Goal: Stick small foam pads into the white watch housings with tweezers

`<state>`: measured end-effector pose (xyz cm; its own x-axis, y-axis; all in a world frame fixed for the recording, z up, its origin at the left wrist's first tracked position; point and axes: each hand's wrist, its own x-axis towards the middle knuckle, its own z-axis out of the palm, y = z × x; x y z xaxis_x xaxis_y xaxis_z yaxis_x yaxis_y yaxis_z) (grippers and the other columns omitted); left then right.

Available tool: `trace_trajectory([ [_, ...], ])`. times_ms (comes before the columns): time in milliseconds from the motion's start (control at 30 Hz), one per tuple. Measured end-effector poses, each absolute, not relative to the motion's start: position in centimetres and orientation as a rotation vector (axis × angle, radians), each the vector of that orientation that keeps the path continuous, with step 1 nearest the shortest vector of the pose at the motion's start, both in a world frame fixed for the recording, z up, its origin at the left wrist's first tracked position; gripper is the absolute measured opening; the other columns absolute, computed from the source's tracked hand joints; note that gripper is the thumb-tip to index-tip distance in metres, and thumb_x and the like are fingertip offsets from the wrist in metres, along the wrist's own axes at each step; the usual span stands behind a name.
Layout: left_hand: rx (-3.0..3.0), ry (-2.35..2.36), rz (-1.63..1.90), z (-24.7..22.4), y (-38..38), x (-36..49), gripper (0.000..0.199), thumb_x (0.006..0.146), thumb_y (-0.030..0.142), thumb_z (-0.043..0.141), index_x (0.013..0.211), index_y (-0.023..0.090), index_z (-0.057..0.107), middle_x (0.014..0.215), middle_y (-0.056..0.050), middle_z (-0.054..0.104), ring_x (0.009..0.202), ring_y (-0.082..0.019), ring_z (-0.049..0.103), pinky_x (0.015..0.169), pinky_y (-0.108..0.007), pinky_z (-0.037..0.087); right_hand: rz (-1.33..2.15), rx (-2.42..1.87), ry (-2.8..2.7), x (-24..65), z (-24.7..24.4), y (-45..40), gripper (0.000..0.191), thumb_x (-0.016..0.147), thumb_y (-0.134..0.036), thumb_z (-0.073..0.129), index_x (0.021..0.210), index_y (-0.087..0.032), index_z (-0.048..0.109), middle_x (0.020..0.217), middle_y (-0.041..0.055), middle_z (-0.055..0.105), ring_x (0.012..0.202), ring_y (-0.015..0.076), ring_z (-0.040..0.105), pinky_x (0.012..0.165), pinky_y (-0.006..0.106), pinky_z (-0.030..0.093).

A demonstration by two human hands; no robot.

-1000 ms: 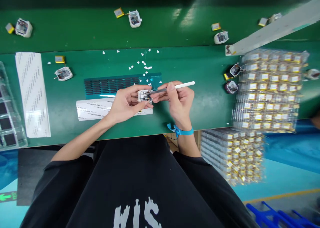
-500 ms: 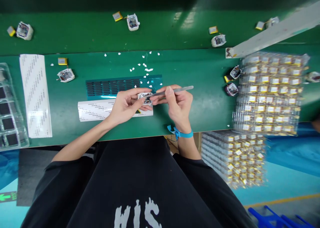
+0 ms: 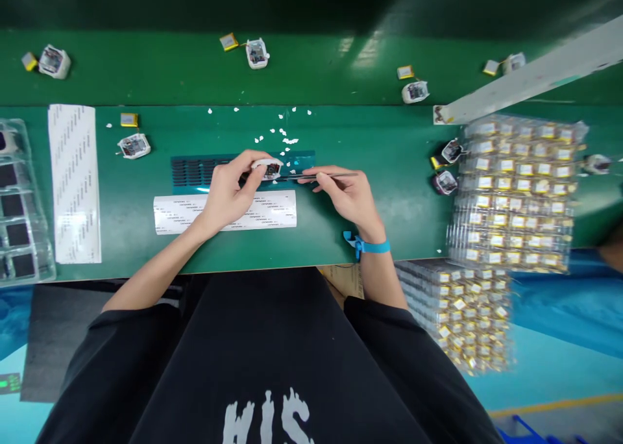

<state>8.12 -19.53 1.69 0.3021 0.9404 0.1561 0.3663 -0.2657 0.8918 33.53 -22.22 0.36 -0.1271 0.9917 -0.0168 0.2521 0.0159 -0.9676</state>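
Observation:
Between the thumb and fingers of my left hand (image 3: 233,187) is a small white device housing (image 3: 268,166), tilted, with its dark circuit board showing. My right hand (image 3: 346,189) pinches a pair of metal tweezers (image 3: 335,174), whose thin tips point left and lie close to the housing's lower edge. Whether the tips touch it I cannot tell. Beneath my left hand are a dark sheet of black strips (image 3: 187,171) and, nearer me, a white printed backing sheet (image 3: 267,213). Small white bits (image 3: 291,141) are scattered just beyond the housing.
Similar housings wired to batteries sit around the bench, one (image 3: 135,146) at left, another (image 3: 257,53) at the back. White printed sheets (image 3: 75,184) and a clear tray (image 3: 24,204) lie left. Stacked battery trays (image 3: 516,191) stand at right below a slanted pale beam (image 3: 525,74).
My left hand has shifted the housing up and left and tilted it. My right hand has moved right, and the tweezers now lie lower and flatter.

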Motion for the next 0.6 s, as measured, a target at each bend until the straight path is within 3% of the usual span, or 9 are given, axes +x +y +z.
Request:
trace_trajectory([
  [167, 2.228, 1.039, 0.719, 1.5, -19.9, 8.0, 0.030, 0.109, 0.027, 0.047, 0.120, 0.018, 0.072, 0.113, -0.011, 0.077, 0.108, -0.026, 0.071, 0.095, -0.040, 0.054, 1.113, -1.325, -1.517, 33.6, -0.5, -22.2, 0.035, 0.100, -0.058, 0.068, 0.105, -0.029, 0.086, 0.111, 0.0032, 0.086, 0.093, 0.0192, 0.081, 0.073, 0.032, 0.067],
  [333, 2.555, 1.014, 0.532, 0.0, -20.4, 8.6, 0.033, 0.106, 0.021, 0.045, 0.123, 0.016, 0.073, 0.112, -0.016, 0.078, 0.116, -0.034, 0.069, 0.096, -0.049, 0.053, 1.119, -1.319, -1.518, 33.6, -0.4, -22.3, 0.033, 0.101, -0.056, 0.067, 0.107, -0.030, 0.086, 0.111, 0.0029, 0.086, 0.093, 0.0194, 0.081, 0.073, 0.032, 0.067],
  [600, 2.578, 0.985, 0.586, -0.7, -20.8, 9.0, 0.029, 0.103, 0.017, 0.049, 0.114, 0.018, 0.076, 0.110, -0.016, 0.081, 0.118, -0.036, 0.069, 0.094, -0.051, 0.054, 1.104, -1.311, -1.542, 33.7, -0.5, -22.1, 0.028, 0.103, -0.049, 0.065, 0.110, -0.031, 0.085, 0.113, 0.0018, 0.086, 0.092, 0.0188, 0.081, 0.075, 0.034, 0.066],
])
